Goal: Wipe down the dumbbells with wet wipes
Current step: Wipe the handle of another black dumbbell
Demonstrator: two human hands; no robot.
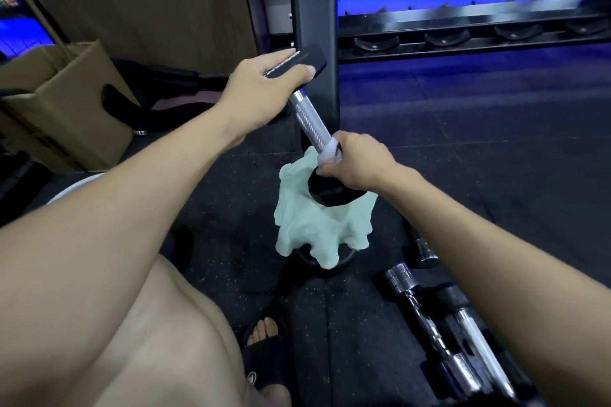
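A bare knee [158, 334] fills the near left, above a black slide sandal [267, 357] on speckled black rubber flooring [330, 324]. The left hand [264, 75] curls its fingers round the far black hexagonal head of a dumbbell with a knurled chrome handle [309, 118]. The right hand [358, 160] grips a pale green crumpled wet wipe [297, 224] wrapped round the handle's near end, the wipe draping below the near head. The dumbbell's long axis slants from far left to near right, held above the floor.

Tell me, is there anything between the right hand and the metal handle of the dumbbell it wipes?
Yes. The wet wipe is wrapped around the near end of the dumbbell handle, under the right hand's fingers. The left hand grips the far head bare, with nothing between.
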